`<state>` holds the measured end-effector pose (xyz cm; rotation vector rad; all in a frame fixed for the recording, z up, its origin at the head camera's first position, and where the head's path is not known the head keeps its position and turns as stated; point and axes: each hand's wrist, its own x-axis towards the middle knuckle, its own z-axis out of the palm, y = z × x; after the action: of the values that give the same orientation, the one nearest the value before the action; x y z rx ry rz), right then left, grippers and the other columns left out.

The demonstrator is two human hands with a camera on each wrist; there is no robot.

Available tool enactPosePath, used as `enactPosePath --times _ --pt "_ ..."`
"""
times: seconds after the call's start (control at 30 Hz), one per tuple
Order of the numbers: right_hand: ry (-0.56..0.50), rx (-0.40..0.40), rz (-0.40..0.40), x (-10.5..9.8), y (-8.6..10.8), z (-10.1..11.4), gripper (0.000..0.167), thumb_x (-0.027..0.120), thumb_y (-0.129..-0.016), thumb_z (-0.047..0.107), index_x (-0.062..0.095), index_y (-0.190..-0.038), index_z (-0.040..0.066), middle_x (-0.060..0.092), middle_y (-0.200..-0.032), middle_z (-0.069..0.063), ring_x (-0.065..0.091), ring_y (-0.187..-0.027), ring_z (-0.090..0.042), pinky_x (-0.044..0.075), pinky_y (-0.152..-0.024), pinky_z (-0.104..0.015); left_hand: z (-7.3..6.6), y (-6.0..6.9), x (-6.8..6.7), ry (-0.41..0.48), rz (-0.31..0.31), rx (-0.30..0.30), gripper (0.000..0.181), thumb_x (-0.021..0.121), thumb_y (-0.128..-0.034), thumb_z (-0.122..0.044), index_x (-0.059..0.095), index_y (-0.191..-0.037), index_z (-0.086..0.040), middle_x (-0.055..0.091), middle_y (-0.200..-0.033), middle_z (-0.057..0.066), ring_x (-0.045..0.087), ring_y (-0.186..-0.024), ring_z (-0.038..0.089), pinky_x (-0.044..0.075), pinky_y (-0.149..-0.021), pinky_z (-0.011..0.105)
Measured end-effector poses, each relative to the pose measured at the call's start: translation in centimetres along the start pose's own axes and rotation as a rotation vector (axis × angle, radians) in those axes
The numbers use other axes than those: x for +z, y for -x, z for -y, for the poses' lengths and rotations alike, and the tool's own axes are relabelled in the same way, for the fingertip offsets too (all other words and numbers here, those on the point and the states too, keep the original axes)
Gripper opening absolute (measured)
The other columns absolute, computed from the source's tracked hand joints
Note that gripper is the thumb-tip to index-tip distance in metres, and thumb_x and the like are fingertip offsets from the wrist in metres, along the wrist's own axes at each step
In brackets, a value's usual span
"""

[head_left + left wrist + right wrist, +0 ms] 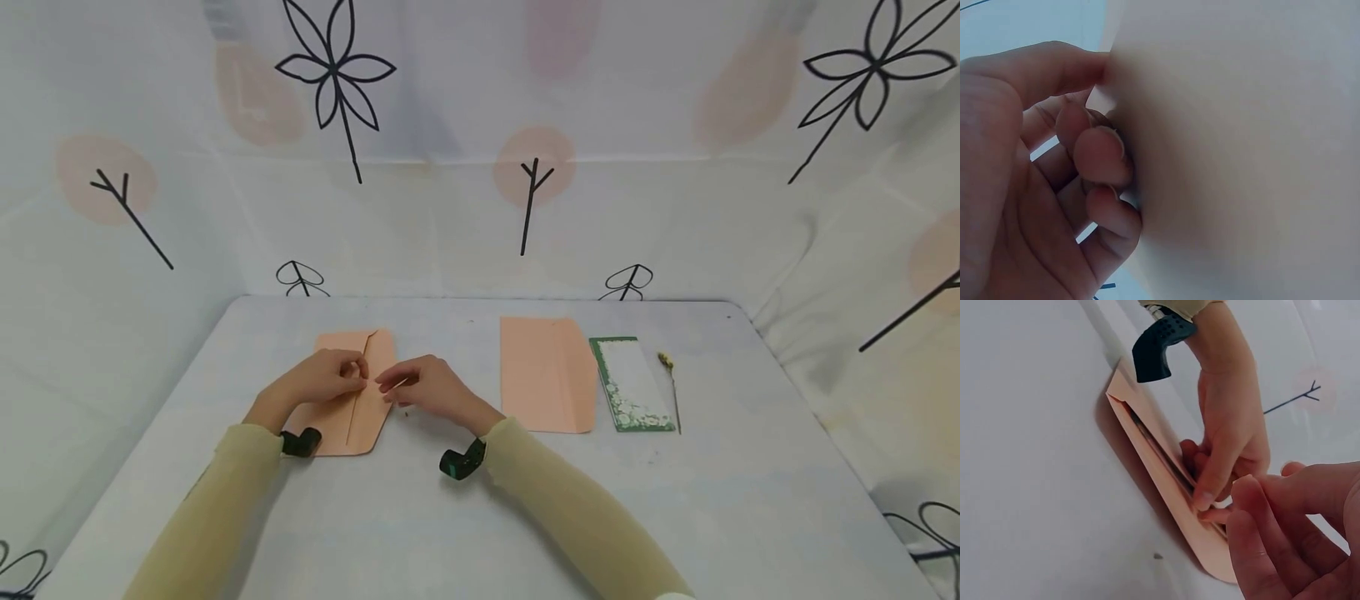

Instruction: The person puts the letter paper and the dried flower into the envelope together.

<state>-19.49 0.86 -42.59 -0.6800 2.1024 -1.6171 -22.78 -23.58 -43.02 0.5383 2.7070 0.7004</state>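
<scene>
A peach envelope lies at the left of the table, its opening gaping as a dark slit in the right wrist view. My left hand lies over it and pinches the paper at that opening between thumb and finger. In the left wrist view the envelope's blurred surface fills the right side, against the curled fingertips. My right hand hovers by the flap at the envelope's right side, fingers loosely bent. Nothing shows between the right fingertips.
A second peach envelope lies right of the right hand. Beside it is a white card with a green floral border, then a thin dried flower stem with a yellow head. A small dark speck sits near the first envelope.
</scene>
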Motion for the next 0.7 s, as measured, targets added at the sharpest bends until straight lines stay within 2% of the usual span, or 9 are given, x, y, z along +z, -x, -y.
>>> enactPosePath --times 0.2,0.43,0.7 --pt "0.028 0.006 -0.008 -0.8 0.5 0.5 0.026 0.069 -0.092 0.004 0.072 -0.117 0.005 0.072 -0.101 -0.003 0.07 -0.095 -0.029 0.056 -0.08 -0.04 -0.1 0.0 -0.3 0.003 0.008 -0.02 0.008 0.07 -0.0917 -0.021 0.064 -0.096 -0.017 0.045 -0.066 -0.001 0.047 -0.062 0.017 0.036 -0.059 0.032" --pt "0.031 -0.015 -0.005 -1.7 1.4 0.8 0.027 0.066 -0.092 0.003 0.07 -0.119 0.002 0.072 -0.106 -0.008 0.07 -0.097 -0.032 0.055 -0.083 -0.046 -0.3 -0.1 -0.3 0.002 0.022 -0.032 0.008 0.07 -0.0914 -0.021 0.064 -0.095 -0.018 0.046 -0.066 -0.001 0.048 -0.062 0.017 0.037 -0.059 0.032" --pt "0.047 -0.007 -0.024 -3.0 2.6 0.6 0.027 0.065 -0.092 0.001 0.07 -0.119 0.002 0.072 -0.107 -0.009 0.07 -0.097 -0.027 0.054 -0.084 -0.046 -0.7 -0.1 -0.4 -0.005 0.029 -0.028 0.008 0.069 -0.0915 -0.019 0.062 -0.094 -0.016 0.044 -0.064 -0.002 0.047 -0.059 0.016 0.037 -0.059 0.032"
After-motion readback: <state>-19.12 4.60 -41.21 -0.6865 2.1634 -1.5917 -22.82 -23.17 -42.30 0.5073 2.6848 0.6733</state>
